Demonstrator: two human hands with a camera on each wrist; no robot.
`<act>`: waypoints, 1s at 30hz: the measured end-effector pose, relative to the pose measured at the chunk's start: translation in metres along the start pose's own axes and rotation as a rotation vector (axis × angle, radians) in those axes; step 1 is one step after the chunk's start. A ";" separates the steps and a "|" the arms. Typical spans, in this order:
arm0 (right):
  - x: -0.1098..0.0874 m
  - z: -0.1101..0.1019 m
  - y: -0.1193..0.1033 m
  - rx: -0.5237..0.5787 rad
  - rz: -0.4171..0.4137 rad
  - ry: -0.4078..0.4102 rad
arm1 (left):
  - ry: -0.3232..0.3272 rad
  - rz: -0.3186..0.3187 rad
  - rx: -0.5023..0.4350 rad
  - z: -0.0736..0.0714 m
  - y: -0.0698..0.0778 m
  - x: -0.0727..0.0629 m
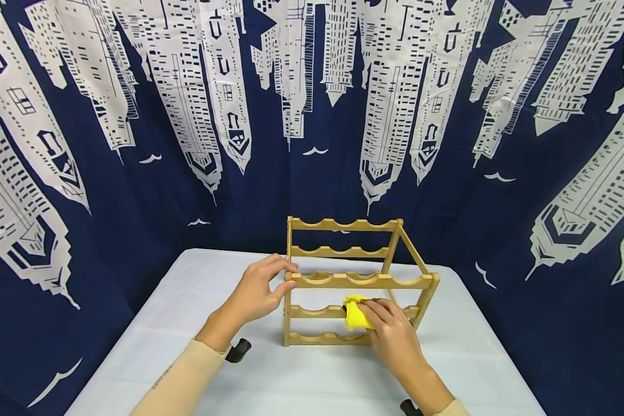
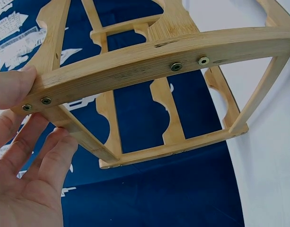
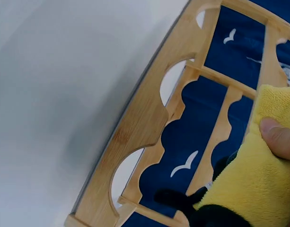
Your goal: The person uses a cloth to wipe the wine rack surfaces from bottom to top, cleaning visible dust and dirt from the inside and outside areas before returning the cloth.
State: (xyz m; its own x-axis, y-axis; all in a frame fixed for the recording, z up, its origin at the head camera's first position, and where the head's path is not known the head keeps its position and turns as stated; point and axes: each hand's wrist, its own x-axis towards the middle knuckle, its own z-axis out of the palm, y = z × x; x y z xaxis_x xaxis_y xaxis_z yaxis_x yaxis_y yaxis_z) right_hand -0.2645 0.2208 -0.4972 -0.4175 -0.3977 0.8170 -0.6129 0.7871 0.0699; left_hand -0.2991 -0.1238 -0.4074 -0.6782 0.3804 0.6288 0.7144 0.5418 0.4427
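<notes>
A light wooden rack with scalloped rails (image 1: 364, 281) stands on the white-covered table, its shape like a wine rack. At its upper left front corner, my left hand (image 1: 262, 289) grips the frame. In the left wrist view, the thumb (image 2: 14, 87) lies on one side of the corner and the fingers on the other. My right hand (image 1: 395, 332) holds a yellow cloth (image 1: 356, 312) at the front middle rail. Seen from the right wrist, the plush cloth (image 3: 249, 179) is bunched under the thumb, and dark shapes beside it are unclear. The cloth hides part of the rail.
A white cloth (image 1: 281, 381) covers the table. Behind and beside it hangs a dark blue curtain (image 1: 312, 190) printed with white buildings and birds. Black wrist-worn pieces show near the left wrist (image 1: 238, 351) and the right wrist (image 1: 409, 407).
</notes>
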 end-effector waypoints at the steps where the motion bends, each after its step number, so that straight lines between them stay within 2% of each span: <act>1: -0.002 -0.003 0.001 0.006 0.013 0.005 | 0.000 -0.002 -0.002 0.000 0.001 -0.001; 8: -0.014 -0.020 0.017 -0.003 0.146 0.033 | 0.008 0.007 0.001 0.001 0.003 -0.003; 11: -0.020 -0.024 0.026 -0.040 0.163 0.034 | 0.016 0.006 0.003 0.000 0.002 -0.001; 19: -0.033 -0.031 0.044 -0.123 0.084 0.061 | 0.000 -0.019 -0.019 -0.002 0.000 0.002; 22: -0.035 -0.034 0.048 -0.137 0.077 0.083 | 0.001 -0.017 -0.018 -0.001 0.000 0.003; 26: -0.036 -0.038 0.047 -0.098 0.115 0.106 | 0.002 -0.011 -0.019 0.000 0.001 0.002; 30: -0.036 -0.042 0.043 0.003 0.226 0.139 | -0.004 -0.026 -0.023 0.001 0.001 0.000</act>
State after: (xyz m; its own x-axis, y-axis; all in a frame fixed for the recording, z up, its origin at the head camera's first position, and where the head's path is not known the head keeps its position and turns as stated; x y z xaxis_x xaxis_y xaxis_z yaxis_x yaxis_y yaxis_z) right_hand -0.2475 0.2888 -0.4997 -0.4476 -0.1432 0.8827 -0.5170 0.8468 -0.1248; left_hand -0.2981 -0.1224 -0.4076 -0.6975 0.3694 0.6140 0.7000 0.5343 0.4738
